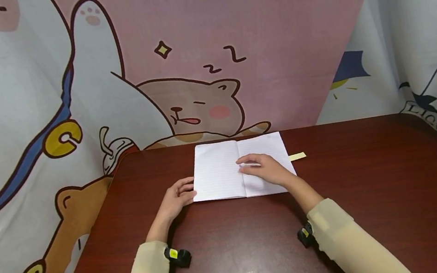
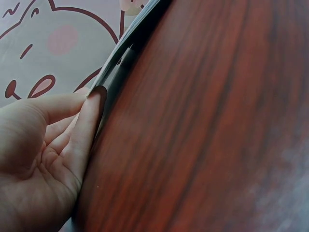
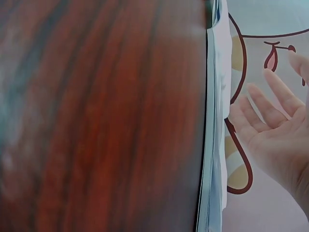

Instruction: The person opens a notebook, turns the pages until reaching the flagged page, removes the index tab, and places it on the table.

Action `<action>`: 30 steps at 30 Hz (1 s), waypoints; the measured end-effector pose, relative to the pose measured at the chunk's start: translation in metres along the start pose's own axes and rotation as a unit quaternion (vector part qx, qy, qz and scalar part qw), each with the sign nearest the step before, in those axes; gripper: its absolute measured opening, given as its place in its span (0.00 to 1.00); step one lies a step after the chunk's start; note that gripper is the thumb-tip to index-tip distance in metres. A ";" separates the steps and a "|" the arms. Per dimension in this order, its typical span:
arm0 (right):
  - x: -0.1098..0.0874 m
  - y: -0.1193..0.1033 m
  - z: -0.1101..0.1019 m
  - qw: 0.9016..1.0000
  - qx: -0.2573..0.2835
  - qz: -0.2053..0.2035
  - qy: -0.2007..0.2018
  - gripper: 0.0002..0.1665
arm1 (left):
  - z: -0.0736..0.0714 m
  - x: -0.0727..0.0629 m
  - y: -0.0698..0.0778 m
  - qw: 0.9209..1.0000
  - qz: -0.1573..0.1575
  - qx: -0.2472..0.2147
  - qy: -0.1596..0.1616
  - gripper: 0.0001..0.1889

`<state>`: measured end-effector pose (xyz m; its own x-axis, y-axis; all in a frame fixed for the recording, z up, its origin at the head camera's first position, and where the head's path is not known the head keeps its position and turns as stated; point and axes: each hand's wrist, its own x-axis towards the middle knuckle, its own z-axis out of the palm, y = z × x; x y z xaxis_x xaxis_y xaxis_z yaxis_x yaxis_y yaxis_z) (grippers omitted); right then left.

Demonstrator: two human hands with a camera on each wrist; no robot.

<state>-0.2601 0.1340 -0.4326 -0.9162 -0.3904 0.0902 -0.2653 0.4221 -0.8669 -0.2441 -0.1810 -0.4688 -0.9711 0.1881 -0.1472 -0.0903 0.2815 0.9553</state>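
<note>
An open notebook with lined white pages lies flat near the far edge of the table. My left hand is at its left edge; in the left wrist view that hand pinches the notebook's edge between thumb and fingers. Over the right page, close to the centre fold, is my right hand, its fingers loosely spread. The right wrist view shows this hand above the page stack, holding nothing. A pale yellow strip sticks out from the notebook's right side.
The dark reddish-brown table extends on both sides of the notebook and toward me. Behind it hangs a cartoon-printed cloth. Black wrist cameras sit at both cuffs, above the tabletop.
</note>
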 end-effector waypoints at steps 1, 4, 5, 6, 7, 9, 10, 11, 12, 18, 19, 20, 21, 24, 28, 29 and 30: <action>0.000 0.000 -0.001 1.000 0.002 0.000 0.003 0.23 | 0.000 0.000 0.000 1.000 0.000 0.001 0.000 0.26; -0.002 0.001 -0.004 1.000 0.001 0.003 0.014 0.23 | 0.001 -0.001 0.001 1.000 -0.004 -0.001 0.004 0.26; -0.002 0.001 -0.005 1.000 0.002 0.002 0.017 0.23 | 0.001 -0.001 0.001 1.000 -0.003 0.000 0.003 0.26; -0.002 0.002 -0.006 1.000 0.000 0.001 0.020 0.22 | 0.001 -0.001 0.001 1.000 0.000 0.002 0.002 0.26; -0.003 0.002 -0.007 1.000 0.000 -0.001 0.023 0.22 | 0.001 -0.001 0.001 1.000 0.000 0.001 0.002 0.26; -0.004 0.003 -0.009 1.000 0.000 -0.003 0.031 0.22 | 0.000 0.000 0.000 1.000 0.002 0.002 0.001 0.26; -0.004 0.003 -0.010 0.999 -0.001 -0.007 0.035 0.21 | 0.000 0.000 0.000 1.000 0.003 0.003 0.000 0.26; -0.005 0.004 -0.011 0.999 0.001 -0.012 0.039 0.21 | 0.000 0.000 0.000 1.000 0.004 0.004 -0.002 0.26; -0.007 -0.001 -0.012 0.999 0.004 -0.012 0.043 0.21 | 0.000 0.000 0.000 1.000 0.004 0.004 -0.003 0.26; -0.010 -0.002 -0.019 0.998 -0.001 -0.018 0.065 0.20 | -0.001 0.000 -0.001 1.000 0.003 0.005 -0.005 0.26; -0.009 0.004 -0.019 0.997 -0.006 -0.020 0.069 0.21 | -0.001 0.000 -0.001 1.000 0.002 0.005 -0.004 0.26; -0.007 0.011 -0.020 0.997 -0.006 -0.020 0.074 0.21 | -0.001 0.000 -0.001 1.000 0.001 0.004 -0.002 0.26; -0.007 0.012 -0.021 0.997 -0.006 -0.021 0.077 0.21 | -0.001 0.000 -0.001 1.000 0.000 0.004 -0.002 0.26; -0.007 0.015 -0.025 0.996 -0.007 -0.026 0.090 0.20 | 0.000 0.000 -0.001 1.000 0.001 0.000 0.000 0.26; -0.007 0.018 -0.029 0.994 -0.009 -0.020 0.108 0.19 | 0.000 0.000 0.000 1.000 0.009 -0.001 -0.005 0.26; -0.007 0.019 -0.030 0.994 -0.008 -0.017 0.111 0.19 | 0.000 0.000 0.000 1.000 0.009 -0.002 -0.006 0.26; -0.008 0.020 -0.032 0.993 -0.007 -0.014 0.114 0.19 | 0.000 0.000 0.000 1.000 0.007 -0.001 -0.005 0.26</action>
<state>-0.2678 0.1713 -0.4349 -0.9520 -0.2069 0.2254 -0.2951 0.4255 -0.8555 -0.2439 -0.1811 -0.4687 -0.9698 0.2025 -0.1359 -0.0766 0.2759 0.9581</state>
